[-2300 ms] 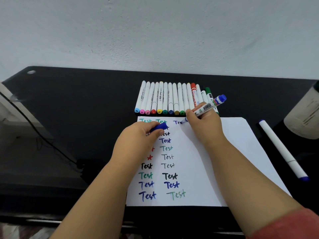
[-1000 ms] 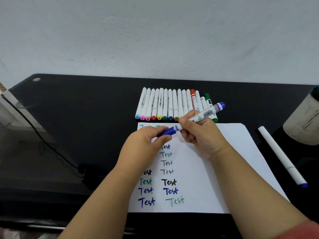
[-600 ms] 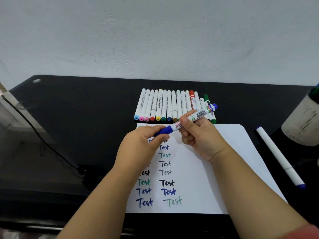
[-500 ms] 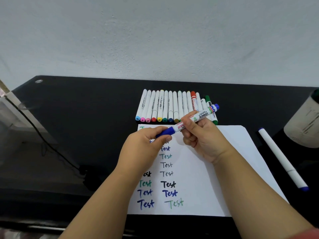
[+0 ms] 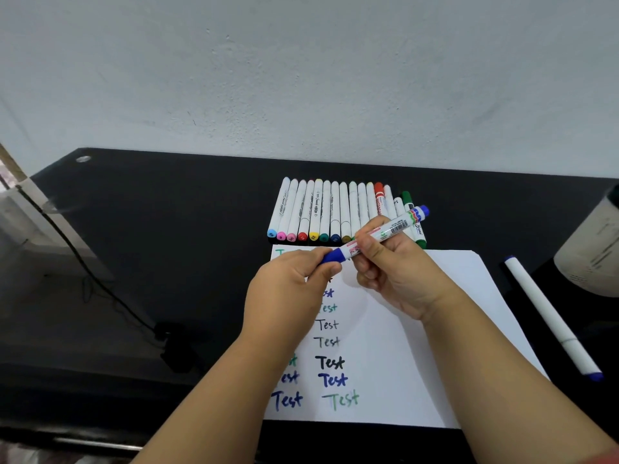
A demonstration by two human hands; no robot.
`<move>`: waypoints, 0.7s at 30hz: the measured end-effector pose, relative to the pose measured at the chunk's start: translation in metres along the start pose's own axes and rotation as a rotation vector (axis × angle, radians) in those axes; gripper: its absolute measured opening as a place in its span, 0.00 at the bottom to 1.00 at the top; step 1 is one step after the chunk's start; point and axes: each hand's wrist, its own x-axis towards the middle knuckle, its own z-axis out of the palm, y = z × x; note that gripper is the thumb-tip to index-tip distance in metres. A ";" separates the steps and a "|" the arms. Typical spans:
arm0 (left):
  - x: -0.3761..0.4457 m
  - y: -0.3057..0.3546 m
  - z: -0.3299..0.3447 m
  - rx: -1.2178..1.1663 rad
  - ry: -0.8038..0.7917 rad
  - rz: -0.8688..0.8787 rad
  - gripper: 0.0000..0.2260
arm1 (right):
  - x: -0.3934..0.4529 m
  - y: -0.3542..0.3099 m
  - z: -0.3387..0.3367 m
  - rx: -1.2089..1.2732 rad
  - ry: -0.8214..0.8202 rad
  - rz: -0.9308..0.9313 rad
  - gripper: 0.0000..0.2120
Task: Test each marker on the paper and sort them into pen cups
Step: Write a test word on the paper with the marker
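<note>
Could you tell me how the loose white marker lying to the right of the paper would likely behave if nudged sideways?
The white marker looks round and slim, so it would probably roll on the glossy black table. It seems rigid and light.

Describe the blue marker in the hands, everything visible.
The blue marker has a white barrel with barcode and printed label, a blue end plug and a blue cap, now on. It hangs tilted above the paper, plug end higher. The right hand grips the barrel; the left hand pinches the cap.
</note>
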 end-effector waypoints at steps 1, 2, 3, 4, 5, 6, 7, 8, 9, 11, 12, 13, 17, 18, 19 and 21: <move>-0.001 0.001 0.000 0.021 0.011 0.019 0.13 | 0.000 -0.003 0.001 -0.008 -0.005 0.011 0.11; -0.001 0.001 0.000 0.035 0.026 0.033 0.13 | -0.001 -0.005 0.001 -0.020 -0.008 0.022 0.11; -0.002 0.002 0.000 0.043 0.044 0.046 0.14 | -0.001 -0.008 0.002 -0.035 -0.008 0.034 0.11; -0.002 0.002 -0.001 0.050 0.062 0.057 0.14 | -0.001 -0.011 0.003 -0.052 -0.002 0.047 0.11; -0.002 0.002 -0.001 0.062 0.078 0.067 0.14 | -0.001 -0.014 0.004 -0.071 0.010 0.061 0.11; -0.001 0.002 -0.003 0.078 0.090 0.073 0.15 | 0.000 -0.016 0.006 -0.092 0.027 0.075 0.10; -0.001 0.002 -0.004 0.092 0.098 0.070 0.15 | 0.000 -0.019 0.009 -0.113 0.046 0.087 0.10; 0.000 0.002 -0.005 0.098 0.104 0.057 0.15 | 0.001 -0.021 0.012 -0.136 0.063 0.096 0.10; 0.001 0.002 -0.007 0.101 0.106 0.040 0.14 | 0.003 -0.023 0.016 -0.151 0.081 0.103 0.09; 0.004 0.000 -0.011 0.103 0.094 0.008 0.14 | 0.004 -0.024 0.024 -0.137 0.133 0.119 0.09; 0.005 0.000 -0.013 0.096 0.080 -0.009 0.14 | 0.004 -0.024 0.027 -0.109 0.166 0.132 0.09; 0.005 -0.001 -0.015 0.087 0.066 -0.020 0.14 | 0.003 -0.023 0.030 -0.070 0.200 0.147 0.08; 0.002 -0.001 -0.022 0.132 0.012 -0.006 0.16 | -0.007 -0.022 0.028 0.116 0.362 0.136 0.07; 0.001 -0.003 -0.024 0.147 -0.001 0.003 0.16 | -0.011 -0.023 0.025 0.145 0.409 0.111 0.07; 0.000 -0.003 -0.026 0.159 -0.014 0.016 0.17 | -0.015 -0.024 0.022 0.148 0.445 0.092 0.06; -0.003 -0.004 -0.028 0.192 -0.048 0.040 0.16 | -0.023 -0.024 0.017 0.098 0.476 0.089 0.06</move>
